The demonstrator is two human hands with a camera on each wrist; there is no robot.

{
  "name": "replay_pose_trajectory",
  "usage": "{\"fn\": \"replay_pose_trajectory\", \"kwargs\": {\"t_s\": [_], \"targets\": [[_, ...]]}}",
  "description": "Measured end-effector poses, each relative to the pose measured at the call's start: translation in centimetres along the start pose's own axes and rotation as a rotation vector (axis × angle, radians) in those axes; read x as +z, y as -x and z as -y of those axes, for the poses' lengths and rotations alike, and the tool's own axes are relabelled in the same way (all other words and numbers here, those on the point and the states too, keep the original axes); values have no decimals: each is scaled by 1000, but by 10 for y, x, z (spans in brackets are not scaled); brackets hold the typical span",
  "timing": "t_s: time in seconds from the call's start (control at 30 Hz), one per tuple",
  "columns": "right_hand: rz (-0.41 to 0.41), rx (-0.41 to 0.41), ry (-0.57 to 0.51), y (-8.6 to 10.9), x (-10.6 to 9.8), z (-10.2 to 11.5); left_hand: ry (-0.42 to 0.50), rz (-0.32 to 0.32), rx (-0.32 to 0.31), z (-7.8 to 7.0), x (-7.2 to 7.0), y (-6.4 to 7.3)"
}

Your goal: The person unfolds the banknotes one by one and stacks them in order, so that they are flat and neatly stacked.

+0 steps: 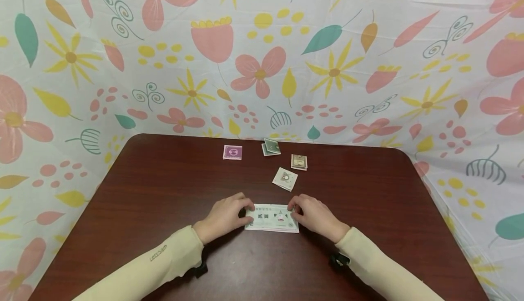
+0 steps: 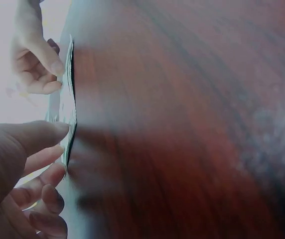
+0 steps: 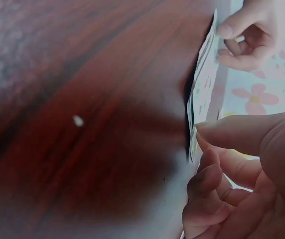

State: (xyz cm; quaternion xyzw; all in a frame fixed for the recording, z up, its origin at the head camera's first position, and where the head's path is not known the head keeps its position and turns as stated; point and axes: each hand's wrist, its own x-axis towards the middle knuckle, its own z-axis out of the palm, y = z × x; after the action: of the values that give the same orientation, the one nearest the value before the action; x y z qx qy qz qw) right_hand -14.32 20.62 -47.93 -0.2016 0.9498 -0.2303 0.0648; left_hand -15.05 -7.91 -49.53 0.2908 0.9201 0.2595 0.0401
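Observation:
A flat, folded pale-green printed sheet (image 1: 270, 219) lies crosswise near the middle of the table. It bears a small animal face and a dark square code. My left hand (image 1: 224, 217) grips its left end between thumb and fingers. At the other end, my right hand (image 1: 317, 217) holds it in the same way. In the left wrist view, layered edges of the sheet (image 2: 69, 99) stand slightly off the tabletop. The right wrist view has the thumb tip against the sheet (image 3: 202, 84); some fingertips are hidden there.
Beyond the sheet lie a white folded piece (image 1: 285, 179), a brown folded piece (image 1: 299, 162), a green folded piece (image 1: 271, 147) standing partly unfolded, and a purple folded piece (image 1: 232, 152). The dark red table (image 1: 163, 187) meets a flowered cloth (image 1: 262, 32) behind it.

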Motion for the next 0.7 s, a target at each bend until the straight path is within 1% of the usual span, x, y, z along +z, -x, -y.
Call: {"fn": "replay_pose_trajectory", "kwargs": {"t_s": [0.17, 0.27, 0.4, 0.5, 0.7], "targets": [[6, -23, -27, -3, -5, -5, -4, 22, -4, -1, -1, 1], [-5, -6, -63, -6, -10, -10, -11, 23, 1, -1, 0, 1], [-45, 10, -89, -14, -17, -18, -31, 12, 17, 0, 2, 2], [-80, 19, -84, -21, -21, -23, -41, 1, 24, 0, 3, 4], [-154, 91, -78, -37, -28, -33, -35, -7, 30, 1, 1, 5]]}}
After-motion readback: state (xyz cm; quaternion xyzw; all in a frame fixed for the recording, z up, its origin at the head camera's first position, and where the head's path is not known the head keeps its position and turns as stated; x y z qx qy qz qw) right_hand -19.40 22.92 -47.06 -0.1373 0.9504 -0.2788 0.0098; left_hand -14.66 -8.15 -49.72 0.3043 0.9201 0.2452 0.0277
